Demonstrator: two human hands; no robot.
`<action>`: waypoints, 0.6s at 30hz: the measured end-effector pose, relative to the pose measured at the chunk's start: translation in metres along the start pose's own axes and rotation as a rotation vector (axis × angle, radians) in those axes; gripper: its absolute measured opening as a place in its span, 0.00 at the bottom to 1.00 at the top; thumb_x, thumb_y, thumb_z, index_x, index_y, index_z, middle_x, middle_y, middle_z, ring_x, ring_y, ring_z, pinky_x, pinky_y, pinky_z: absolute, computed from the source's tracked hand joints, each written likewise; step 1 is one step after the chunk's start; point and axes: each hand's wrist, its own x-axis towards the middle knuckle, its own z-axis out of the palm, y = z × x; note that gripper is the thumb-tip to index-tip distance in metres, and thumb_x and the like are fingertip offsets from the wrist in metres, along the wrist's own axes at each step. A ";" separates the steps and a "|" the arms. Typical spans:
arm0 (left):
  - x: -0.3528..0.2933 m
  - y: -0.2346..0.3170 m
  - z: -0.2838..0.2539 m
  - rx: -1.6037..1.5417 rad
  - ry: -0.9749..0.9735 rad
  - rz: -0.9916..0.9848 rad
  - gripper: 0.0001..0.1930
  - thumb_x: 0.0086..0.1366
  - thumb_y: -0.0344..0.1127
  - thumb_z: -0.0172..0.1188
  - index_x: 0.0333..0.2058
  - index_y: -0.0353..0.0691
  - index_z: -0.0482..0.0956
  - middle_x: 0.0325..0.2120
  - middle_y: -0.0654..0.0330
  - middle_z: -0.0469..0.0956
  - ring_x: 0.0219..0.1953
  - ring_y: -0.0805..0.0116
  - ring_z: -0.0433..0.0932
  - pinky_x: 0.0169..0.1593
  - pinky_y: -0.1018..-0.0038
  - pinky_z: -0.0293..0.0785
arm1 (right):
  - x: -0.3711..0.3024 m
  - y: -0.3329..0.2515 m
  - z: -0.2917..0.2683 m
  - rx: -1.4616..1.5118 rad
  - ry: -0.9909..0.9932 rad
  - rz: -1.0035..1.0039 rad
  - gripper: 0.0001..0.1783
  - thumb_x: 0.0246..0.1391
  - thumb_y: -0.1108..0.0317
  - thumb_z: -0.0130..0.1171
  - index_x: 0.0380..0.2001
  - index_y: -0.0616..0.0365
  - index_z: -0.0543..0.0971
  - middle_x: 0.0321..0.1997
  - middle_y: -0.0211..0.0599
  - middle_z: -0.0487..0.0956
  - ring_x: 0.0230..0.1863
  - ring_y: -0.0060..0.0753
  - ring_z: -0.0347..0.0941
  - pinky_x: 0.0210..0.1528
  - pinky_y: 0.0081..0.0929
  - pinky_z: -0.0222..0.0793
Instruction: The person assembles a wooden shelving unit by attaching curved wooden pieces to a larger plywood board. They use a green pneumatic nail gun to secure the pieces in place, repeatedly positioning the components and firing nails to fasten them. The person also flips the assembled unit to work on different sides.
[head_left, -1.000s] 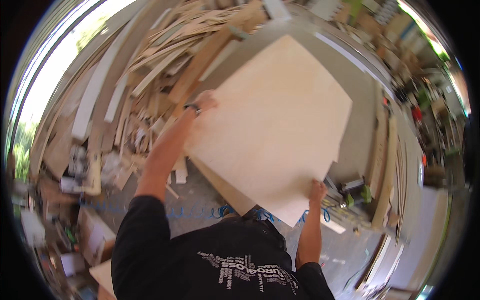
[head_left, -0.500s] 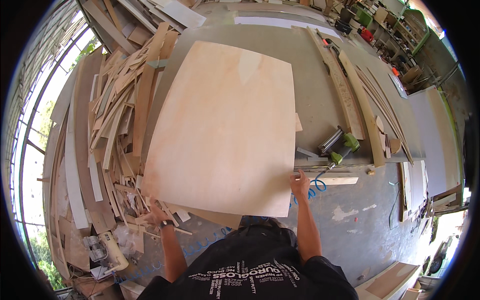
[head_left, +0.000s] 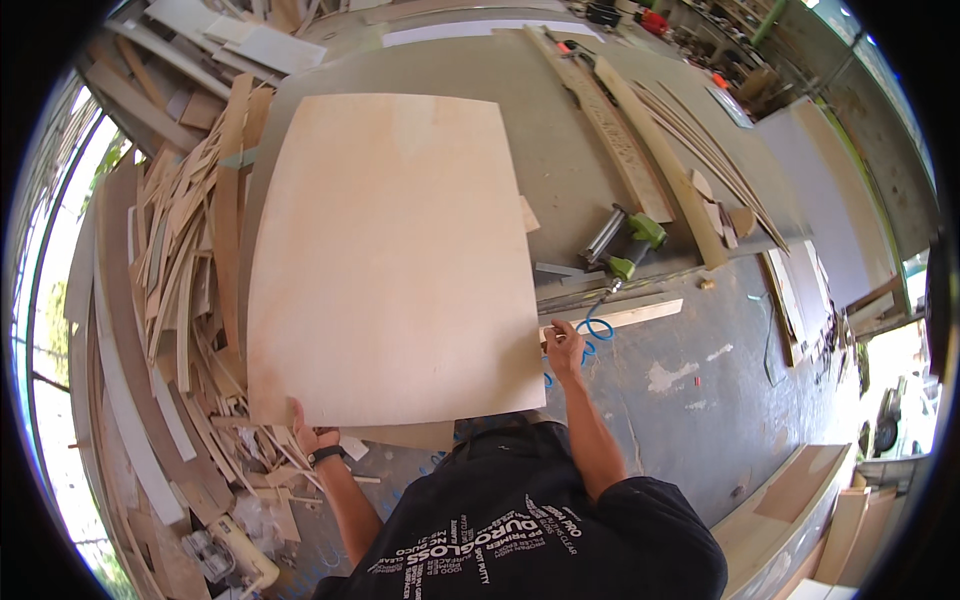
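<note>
A large pale plywood sheet [head_left: 390,260] with a gently curved top edge lies across the workbench [head_left: 440,75] in front of me. My left hand [head_left: 314,436] is at its near edge by the lower left corner, thumb over the top face, the other fingers partly hidden below. Beside the sheet's right edge, close to the lower right corner, my right hand [head_left: 566,352] has its fingers curled together; a small dark bit shows at the fingertips, too small to name. Another thin brown board [head_left: 410,435] peeks out beneath the near edge.
A green nail gun [head_left: 637,240] with a blue coiled hose [head_left: 597,330] lies right of the sheet. Long wooden strips [head_left: 665,165] lie farther right. Heaped wood offcuts [head_left: 185,240] fill the left side. A wooden batten [head_left: 640,312] sits near the bench's front edge.
My view has turned, so the bench appears shifted left. The sheet now sits straighter, having turned slightly. My left hand has come to the sheet's near edge, thumb on top.
</note>
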 end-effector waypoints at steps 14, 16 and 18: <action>0.004 -0.034 0.006 0.148 0.062 0.133 0.31 0.74 0.51 0.60 0.63 0.31 0.70 0.61 0.52 0.76 0.61 0.52 0.75 0.67 0.53 0.72 | 0.019 0.020 -0.091 0.249 0.250 0.082 0.15 0.61 0.71 0.62 0.49 0.69 0.83 0.32 0.38 0.85 0.27 0.28 0.82 0.29 0.25 0.79; -0.002 -0.035 0.016 0.169 0.117 0.165 0.31 0.74 0.51 0.60 0.62 0.30 0.70 0.61 0.51 0.76 0.61 0.52 0.75 0.67 0.53 0.72 | 0.036 0.010 -0.102 0.243 0.287 0.091 0.16 0.61 0.68 0.64 0.48 0.67 0.83 0.32 0.41 0.86 0.30 0.33 0.84 0.32 0.31 0.80; -0.004 -0.037 0.021 0.162 0.095 0.160 0.31 0.73 0.51 0.62 0.62 0.30 0.71 0.60 0.50 0.76 0.60 0.53 0.76 0.65 0.54 0.73 | 0.060 0.020 -0.119 -0.185 0.408 0.023 0.18 0.59 0.63 0.65 0.48 0.65 0.84 0.34 0.46 0.86 0.35 0.41 0.84 0.39 0.37 0.79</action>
